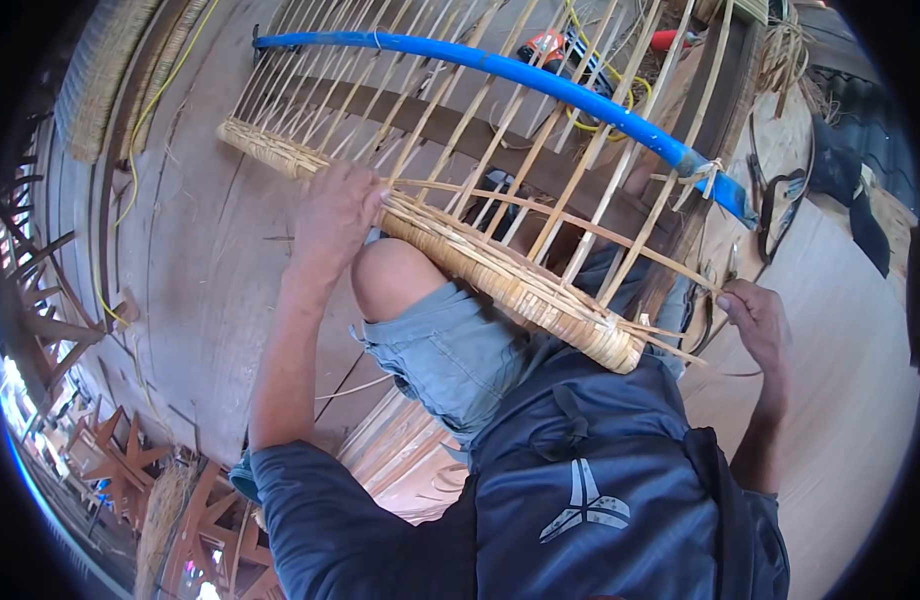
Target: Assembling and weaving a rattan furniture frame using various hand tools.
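Note:
A half-woven rattan panel (480,252) lies across my knees, its thick woven edge running from upper left to lower right. Long thin stakes (578,195) rise from that edge and pass under a curved blue pipe (500,66). My left hand (342,212) is closed over the woven edge, its thumb side against the stakes. A flat cane strip (590,228) runs from beside that hand across the stakes to the right. Off the panel's right end, my right hand (756,318) pinches the strip's far end between thumb and fingers.
An orange and black power tool (545,47) and a yellow cord (140,130) lie on the boards. Woven pieces (102,85) rest at upper left, with loose wooden strips (400,445) beside my thigh. Wooden star shapes (120,455) stand at lower left; a pale sheet (830,400) spreads at right.

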A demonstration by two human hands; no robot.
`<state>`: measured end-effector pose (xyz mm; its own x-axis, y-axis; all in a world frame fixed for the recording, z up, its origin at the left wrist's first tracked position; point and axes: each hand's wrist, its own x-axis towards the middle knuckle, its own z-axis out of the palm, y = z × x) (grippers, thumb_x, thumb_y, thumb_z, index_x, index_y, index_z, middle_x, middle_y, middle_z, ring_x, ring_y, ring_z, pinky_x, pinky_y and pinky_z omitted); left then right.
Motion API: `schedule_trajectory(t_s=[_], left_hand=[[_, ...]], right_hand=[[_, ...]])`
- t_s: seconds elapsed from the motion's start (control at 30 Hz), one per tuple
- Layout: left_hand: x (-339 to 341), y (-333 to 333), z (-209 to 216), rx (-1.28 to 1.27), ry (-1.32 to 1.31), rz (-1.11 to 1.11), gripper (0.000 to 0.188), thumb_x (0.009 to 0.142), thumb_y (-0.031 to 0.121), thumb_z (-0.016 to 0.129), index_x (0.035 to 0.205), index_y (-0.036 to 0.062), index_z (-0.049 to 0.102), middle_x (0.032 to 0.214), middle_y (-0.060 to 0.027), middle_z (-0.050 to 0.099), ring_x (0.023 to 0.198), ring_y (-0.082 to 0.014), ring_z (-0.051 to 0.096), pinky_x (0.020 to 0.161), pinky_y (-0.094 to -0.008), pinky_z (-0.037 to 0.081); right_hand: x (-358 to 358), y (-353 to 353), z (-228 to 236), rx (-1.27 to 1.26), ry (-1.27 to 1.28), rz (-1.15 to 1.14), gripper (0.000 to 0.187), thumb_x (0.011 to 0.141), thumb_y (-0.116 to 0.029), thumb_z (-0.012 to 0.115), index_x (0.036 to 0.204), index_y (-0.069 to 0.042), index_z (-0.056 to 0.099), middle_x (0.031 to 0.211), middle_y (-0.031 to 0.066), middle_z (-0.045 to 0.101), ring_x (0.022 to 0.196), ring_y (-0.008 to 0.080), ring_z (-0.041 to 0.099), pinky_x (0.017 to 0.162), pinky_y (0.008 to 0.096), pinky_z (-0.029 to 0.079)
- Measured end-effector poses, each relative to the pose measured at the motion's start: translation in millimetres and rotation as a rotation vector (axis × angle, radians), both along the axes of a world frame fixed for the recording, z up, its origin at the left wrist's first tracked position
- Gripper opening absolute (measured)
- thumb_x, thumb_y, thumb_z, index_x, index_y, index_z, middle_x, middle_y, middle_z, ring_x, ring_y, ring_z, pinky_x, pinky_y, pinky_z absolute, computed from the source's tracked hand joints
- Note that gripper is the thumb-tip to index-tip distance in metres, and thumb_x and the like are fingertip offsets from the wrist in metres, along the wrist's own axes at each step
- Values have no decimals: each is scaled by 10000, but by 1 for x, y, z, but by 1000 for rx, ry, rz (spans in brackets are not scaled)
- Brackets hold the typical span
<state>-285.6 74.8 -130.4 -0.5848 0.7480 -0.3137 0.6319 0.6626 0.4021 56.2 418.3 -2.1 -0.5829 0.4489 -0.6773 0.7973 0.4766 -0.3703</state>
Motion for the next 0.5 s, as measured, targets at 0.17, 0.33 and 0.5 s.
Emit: schedule_trajectory(t_s=[0.17,0.33,0.5], left_hand=[[-23,-8,-28,-37,66,-95,277,833,303,605,991,76,588,977,-107,603,914,-312,572,797,-437,431],[-98,-109,-61,-221,35,173,208,859,238,551,918,59,640,880,-147,647,823,-301,614,710,-413,468],[-220,-244,-29,-715,433,332,246,890,208,457,893,66,659,846,-144,669,717,-258,649,579,-438,490]], right_hand=[[4,11,8,-175,-146,-147,217,846,-185,601,864,31,596,612,51,525,581,111,499,542,272,407],[-2,4,14,-222,-142,-164,164,766,-103,632,786,27,533,601,51,497,580,116,490,553,276,410],[-7,-9,19,-85,-241,34,188,710,-44,648,829,42,532,710,114,574,666,176,568,633,312,452]])
